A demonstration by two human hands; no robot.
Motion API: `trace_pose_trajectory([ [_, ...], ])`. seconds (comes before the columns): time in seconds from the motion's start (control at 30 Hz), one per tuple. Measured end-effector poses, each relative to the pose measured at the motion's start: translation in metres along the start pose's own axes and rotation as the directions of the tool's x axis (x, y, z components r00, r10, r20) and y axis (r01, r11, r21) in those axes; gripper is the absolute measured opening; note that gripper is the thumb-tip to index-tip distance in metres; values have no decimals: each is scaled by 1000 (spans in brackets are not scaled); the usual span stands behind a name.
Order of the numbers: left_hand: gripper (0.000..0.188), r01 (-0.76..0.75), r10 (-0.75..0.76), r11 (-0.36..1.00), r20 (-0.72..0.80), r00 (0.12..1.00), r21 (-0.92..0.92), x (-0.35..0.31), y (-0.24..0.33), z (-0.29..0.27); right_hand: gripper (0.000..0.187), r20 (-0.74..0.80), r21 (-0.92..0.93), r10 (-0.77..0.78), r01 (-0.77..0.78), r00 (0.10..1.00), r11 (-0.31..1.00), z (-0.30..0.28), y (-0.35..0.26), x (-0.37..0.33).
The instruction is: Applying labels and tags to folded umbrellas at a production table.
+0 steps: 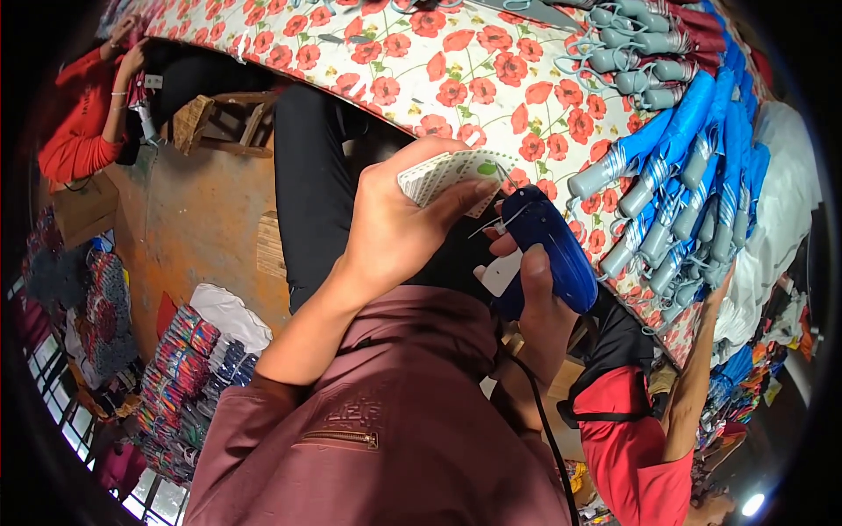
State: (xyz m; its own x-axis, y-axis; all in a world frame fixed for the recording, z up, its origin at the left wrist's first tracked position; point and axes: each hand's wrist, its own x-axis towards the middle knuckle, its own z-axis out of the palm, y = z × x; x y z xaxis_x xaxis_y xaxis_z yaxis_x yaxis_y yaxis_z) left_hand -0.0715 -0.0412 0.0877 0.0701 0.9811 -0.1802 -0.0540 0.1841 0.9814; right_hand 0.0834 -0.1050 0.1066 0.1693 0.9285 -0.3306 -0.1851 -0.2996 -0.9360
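My left hand (390, 223) grips a stack of white cardboard tags (447, 175) with green dotted edges, thumb pressed on top. Close beside it, my right hand (539, 302) is wrapped around a glossy blue tagging gun (557, 245). The gun's thin needle reaches the edge of the tags. A loose white tag (502, 275) shows by the right fingers, partly hidden. Both hands are above my lap, at the table's near edge.
Folded blue umbrellas (684, 131) with grey handles lie on the table's poppy-patterned cloth (386, 57), and maroon umbrellas (702, 44) lie behind them. A person in red (631, 438) reaches in at right; another (83, 114) sits far left. Bundled umbrellas (180, 377) stand on the floor.
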Motion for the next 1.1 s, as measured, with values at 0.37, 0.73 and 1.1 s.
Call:
trace_pose_trajectory([
  [0.37,23,-95,70,991,248,966,93,-4,21,-18,60,60,121,42,-49,997,992,-10,-9,-14],
  [0.73,25,-154,97,961,245,965,227,-17,39,-3,55,218,-415,-389,445,895,793,-31,12,-14],
  [1.1,17,-181,58,947,413,909,266,-5,9,18,37,-164,-236,-450,408,878,882,-36,10,-53],
])
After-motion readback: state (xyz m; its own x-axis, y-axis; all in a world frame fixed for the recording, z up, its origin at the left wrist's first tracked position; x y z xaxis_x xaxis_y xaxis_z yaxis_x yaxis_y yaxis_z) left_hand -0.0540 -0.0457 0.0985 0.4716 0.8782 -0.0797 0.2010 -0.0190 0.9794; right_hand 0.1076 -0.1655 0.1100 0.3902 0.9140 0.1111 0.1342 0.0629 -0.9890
